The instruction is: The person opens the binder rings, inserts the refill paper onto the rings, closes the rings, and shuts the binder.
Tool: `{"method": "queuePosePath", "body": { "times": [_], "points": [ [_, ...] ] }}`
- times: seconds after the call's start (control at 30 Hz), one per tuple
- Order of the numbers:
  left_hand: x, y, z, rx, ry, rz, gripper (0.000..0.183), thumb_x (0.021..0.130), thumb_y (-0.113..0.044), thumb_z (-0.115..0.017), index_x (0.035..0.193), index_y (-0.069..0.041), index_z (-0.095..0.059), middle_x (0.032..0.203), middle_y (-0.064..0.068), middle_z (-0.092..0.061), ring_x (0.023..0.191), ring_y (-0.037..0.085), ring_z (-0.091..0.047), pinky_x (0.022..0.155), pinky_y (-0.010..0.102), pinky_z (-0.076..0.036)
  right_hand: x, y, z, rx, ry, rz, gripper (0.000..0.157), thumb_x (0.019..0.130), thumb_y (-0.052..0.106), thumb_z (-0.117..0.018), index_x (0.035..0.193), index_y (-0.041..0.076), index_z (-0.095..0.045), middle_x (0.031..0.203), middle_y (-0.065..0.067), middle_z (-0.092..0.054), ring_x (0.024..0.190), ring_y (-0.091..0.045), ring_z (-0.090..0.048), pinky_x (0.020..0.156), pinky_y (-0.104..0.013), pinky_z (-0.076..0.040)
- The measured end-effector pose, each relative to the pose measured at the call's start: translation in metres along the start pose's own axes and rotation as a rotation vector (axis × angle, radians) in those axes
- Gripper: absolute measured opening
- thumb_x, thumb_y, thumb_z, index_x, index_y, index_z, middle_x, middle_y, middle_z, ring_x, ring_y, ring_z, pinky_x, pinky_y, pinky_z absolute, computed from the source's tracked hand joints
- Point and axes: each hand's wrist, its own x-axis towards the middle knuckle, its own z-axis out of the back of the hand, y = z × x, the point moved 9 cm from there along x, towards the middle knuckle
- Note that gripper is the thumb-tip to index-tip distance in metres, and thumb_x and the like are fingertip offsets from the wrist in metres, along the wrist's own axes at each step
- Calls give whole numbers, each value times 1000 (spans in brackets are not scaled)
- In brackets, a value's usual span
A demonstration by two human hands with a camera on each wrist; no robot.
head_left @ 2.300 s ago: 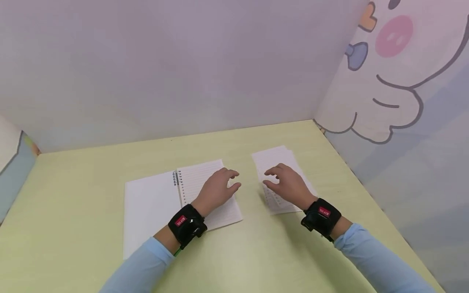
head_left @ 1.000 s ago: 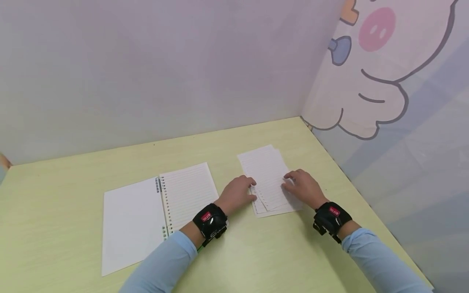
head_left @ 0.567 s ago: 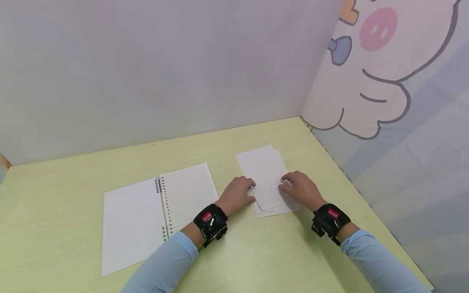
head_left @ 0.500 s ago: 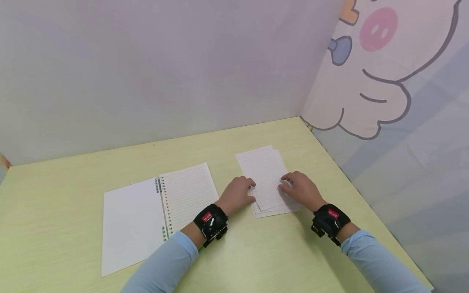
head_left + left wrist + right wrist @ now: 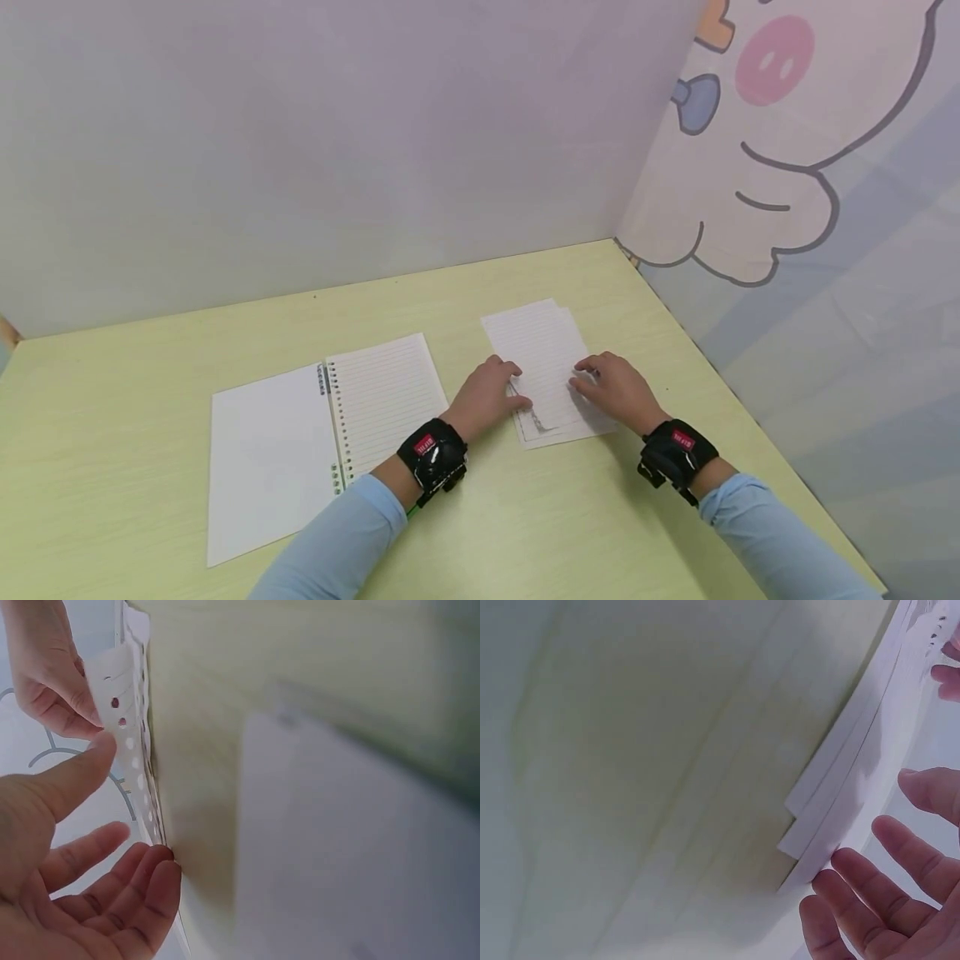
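Several loose ruled sheets (image 5: 536, 346) with punched holes lie in a loosely squared stack on the table. At their left edge my left hand (image 5: 487, 398) touches the paper. In the left wrist view its thumb (image 5: 90, 761) meets the raised, punched edge of the top sheet (image 5: 112, 679), while the fingers stay apart from the thumb beside the lower sheets. My right hand (image 5: 618, 392) rests at the stack's right edge, fingers loosely bent. The right wrist view shows these fingers spread next to the staggered sheet corners (image 5: 799, 832), not gripping them.
An open spiral notebook (image 5: 386, 392) lies left of the stack, its white cover (image 5: 270, 467) folded out to the left. The pale yellow table (image 5: 555, 517) meets a wall (image 5: 337, 150) behind and a wall with a cartoon drawing (image 5: 780, 192) on the right.
My left hand has come from above the notebook to the stack's left edge; the right hand has lowered to the right edge. Just now the top sheet's lower left edge has risen at my left thumb.
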Motion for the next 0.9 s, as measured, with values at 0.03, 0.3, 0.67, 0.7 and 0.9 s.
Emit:
{"method": "queuePosePath", "body": {
  "times": [0.03,0.3,0.67,0.7,0.9],
  "points": [
    [0,1,0,-2,-6,6,51,82,-26,-73,120,7,-62,109,23,-63,95,30,-58,91,44,-52,0,1,0,1,0,2,35,89,20,-65,109,-8,-70,107,-27,-70,95,-33,-61,83,-53,-52],
    [-2,2,-1,-99,17,33,55,88,-32,-66,130,1,-56,103,20,-67,93,27,-58,90,46,-51,-1,1,-1,12,-6,11,34,89,21,-64,107,-8,-70,106,-27,-70,92,-33,-61,80,-52,-53],
    [-3,1,-3,-156,27,5,36,92,-23,-61,115,5,-68,114,20,-70,103,29,-62,93,45,-52,-3,1,-1,31,-11,11,35,90,21,-63,108,-8,-70,108,-28,-69,95,-35,-61,82,-54,-52],
    [-3,1,-2,-159,20,8,36,93,-22,-59,116,5,-67,115,21,-69,103,29,-62,93,45,-52,-3,1,0,29,-15,11,35,90,21,-63,108,-8,-69,108,-29,-69,95,-35,-61,83,-54,-52],
    [-3,-4,11,-206,-95,4,30,93,-17,-57,110,5,-70,109,20,-72,94,26,-65,85,43,-55,-4,1,4,41,-33,15,35,91,19,-62,109,-10,-68,107,-30,-68,97,-38,-60,86,-57,-50]
  ]
}}
